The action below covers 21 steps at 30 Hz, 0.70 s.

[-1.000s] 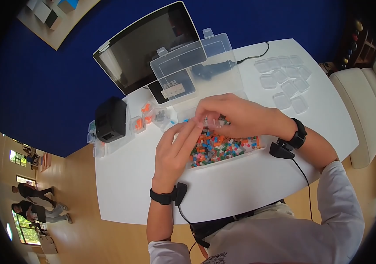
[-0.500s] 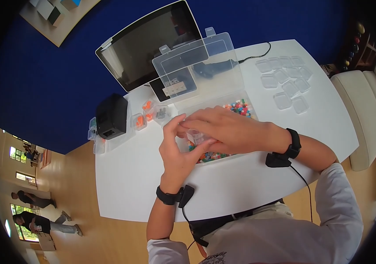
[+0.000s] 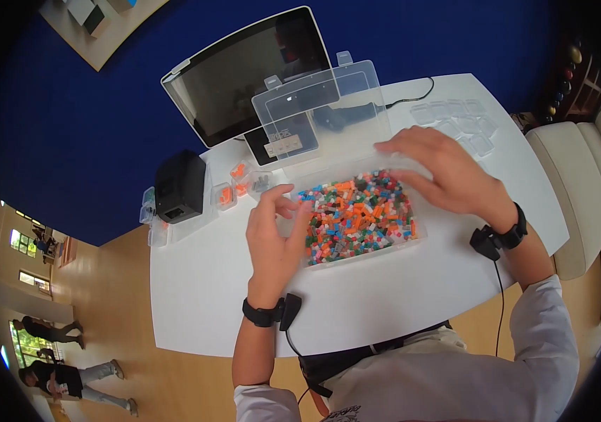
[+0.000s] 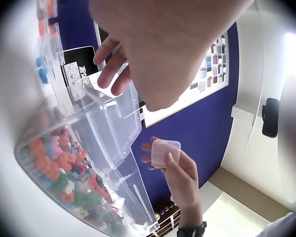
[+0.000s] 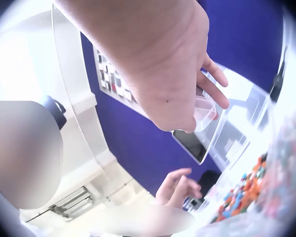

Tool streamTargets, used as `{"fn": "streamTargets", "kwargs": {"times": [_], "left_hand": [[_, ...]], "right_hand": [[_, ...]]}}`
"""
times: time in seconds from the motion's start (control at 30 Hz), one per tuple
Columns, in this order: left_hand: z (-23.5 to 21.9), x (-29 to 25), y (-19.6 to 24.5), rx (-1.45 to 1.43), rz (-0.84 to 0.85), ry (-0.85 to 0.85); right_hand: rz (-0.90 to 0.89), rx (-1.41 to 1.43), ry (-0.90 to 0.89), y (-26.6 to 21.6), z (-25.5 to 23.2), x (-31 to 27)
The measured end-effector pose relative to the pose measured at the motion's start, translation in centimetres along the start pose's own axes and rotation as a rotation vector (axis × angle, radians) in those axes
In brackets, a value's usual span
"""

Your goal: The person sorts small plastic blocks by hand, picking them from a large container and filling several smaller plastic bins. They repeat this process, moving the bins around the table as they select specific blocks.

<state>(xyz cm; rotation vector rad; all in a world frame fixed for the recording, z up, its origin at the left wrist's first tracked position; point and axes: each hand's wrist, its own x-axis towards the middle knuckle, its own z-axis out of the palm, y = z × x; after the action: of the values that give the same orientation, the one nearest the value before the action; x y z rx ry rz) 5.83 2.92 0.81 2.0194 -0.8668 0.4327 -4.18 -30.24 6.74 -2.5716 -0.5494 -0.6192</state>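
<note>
A clear bin [image 3: 400, 247] full of small multicoloured bricks [image 3: 357, 214] lies on the white table, its transparent lid [image 3: 357, 98] raised behind. At the bin's left edge is my left hand [image 3: 271, 243], fingers loosely bent, with nothing seen in its grasp. Above the bin's right side, my right hand [image 3: 451, 172] grips a small clear container [image 4: 165, 153], plain in the left wrist view and also visible in the right wrist view [image 5: 203, 111]; in the head view it is hardly distinguishable.
Small clear boxes with orange pieces [image 3: 225, 195] and grey pieces [image 3: 262, 182] stand left of the bin, beside a black device [image 3: 179, 186]. Behind is a monitor [image 3: 251, 77]. Several flat clear pieces [image 3: 448, 112] lie at the back right. Two people stand far left.
My hands have separated: the right moved right with the small container, away from the left. The left hand stays near the bin's left side, and more of the bricks are uncovered.
</note>
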Motion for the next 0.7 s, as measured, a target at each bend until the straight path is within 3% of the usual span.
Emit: {"fn": "streamTargets", "kwargs": {"times": [0.03, 0.1, 0.17, 0.2, 0.27, 0.37, 0.5, 0.63, 0.7], "left_hand": [[-0.4, 0.2, -0.2, 0.036, -0.024, 0.025], [-0.9, 0.6, -0.6, 0.048, -0.078, 0.057], [-1.5, 0.8, -1.2, 0.047, -0.109, 0.062], [-1.7, 0.9, -1.8, 0.041, -0.125, 0.077], [-2.2, 1.0, -2.5, 0.086, -0.120, 0.095], [-2.3, 1.2, -3.4, 0.116, -0.150, 0.098], [-2.9, 1.0, -5.4, 0.168, -0.244, 0.083], [-2.6, 0.9, -6.4, 0.238, -0.145, 0.039], [-2.8, 0.7, -6.6, 0.309, -0.126, -0.048]], "right_hand": [[0.121, 0.018, -0.014, 1.0, -1.6, -1.3], [0.296, -0.033, 0.174, 4.3, -3.2, -4.7], [0.515, -0.238, 0.259, 7.1, -6.0, -8.1], [0.547, -0.272, 0.249, 9.8, -6.9, -10.5], [0.632, -0.430, 0.394, 15.2, -8.0, -15.7], [0.726, -0.344, 0.300, 16.8, -9.4, -21.1], [0.709, -0.174, 0.369, 19.8, -8.5, -26.4], [0.672, -0.149, 0.348, 18.8, -7.5, -25.0], [0.657, -0.011, 0.233, 18.2, -7.1, -24.2]]}}
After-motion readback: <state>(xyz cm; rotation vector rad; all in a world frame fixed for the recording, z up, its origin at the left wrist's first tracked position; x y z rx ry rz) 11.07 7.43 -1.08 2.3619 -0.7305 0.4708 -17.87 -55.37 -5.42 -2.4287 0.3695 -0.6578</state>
